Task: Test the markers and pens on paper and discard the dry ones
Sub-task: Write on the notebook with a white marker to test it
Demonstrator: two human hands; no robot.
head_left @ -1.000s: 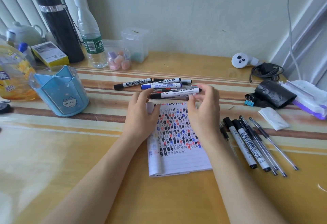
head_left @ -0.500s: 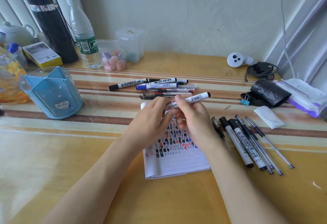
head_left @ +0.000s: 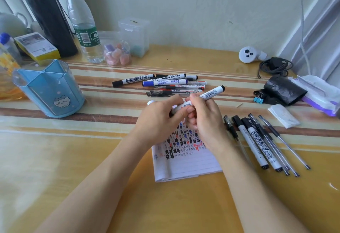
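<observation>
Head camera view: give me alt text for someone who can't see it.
The left hand and right hand grip a white marker above a notepad covered in ink scribbles. More markers lie piled behind it, a row of pens lies to its right, and a blue pen holder stands far left.

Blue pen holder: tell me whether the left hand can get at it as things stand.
Probably yes: nothing lies between the left hand and the pen holder, though that hand grips the marker.
</observation>
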